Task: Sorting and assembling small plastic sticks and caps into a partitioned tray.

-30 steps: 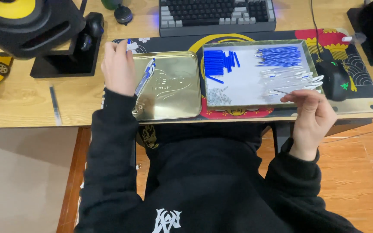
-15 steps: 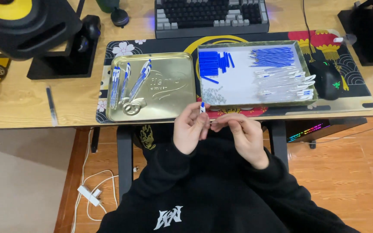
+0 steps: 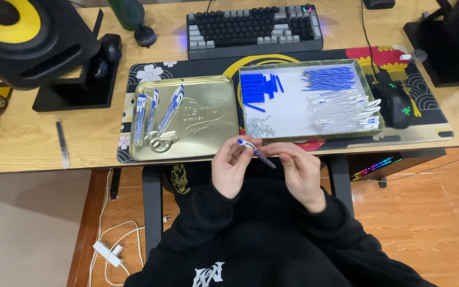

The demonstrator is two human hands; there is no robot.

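Observation:
My left hand (image 3: 232, 167) and my right hand (image 3: 299, 171) meet in front of my chest, just below the desk edge. Together they hold a white pen (image 3: 254, 150) with a blue tip, tilted, the left fingers at its upper end and the right fingers at its lower end. On the desk above, a gold metal tray (image 3: 208, 119) holds three finished blue-and-white pens (image 3: 155, 111). To its right a shallow box (image 3: 293, 109) holds blue caps (image 3: 256, 87), blue refills (image 3: 329, 78), clear pen barrels (image 3: 343, 109) and small springs (image 3: 258, 127).
A keyboard (image 3: 253, 26) lies at the back, a black mouse (image 3: 397, 103) to the right of the box. A black and yellow speaker (image 3: 33, 37) stands at the left on a stand. A loose pen (image 3: 62, 143) lies on the wooden desk. Cables and a power strip (image 3: 110, 252) lie on the floor.
My left hand left the gold tray and my right hand left the box; both came together below the desk edge around one pen part. The camera has tilted slightly.

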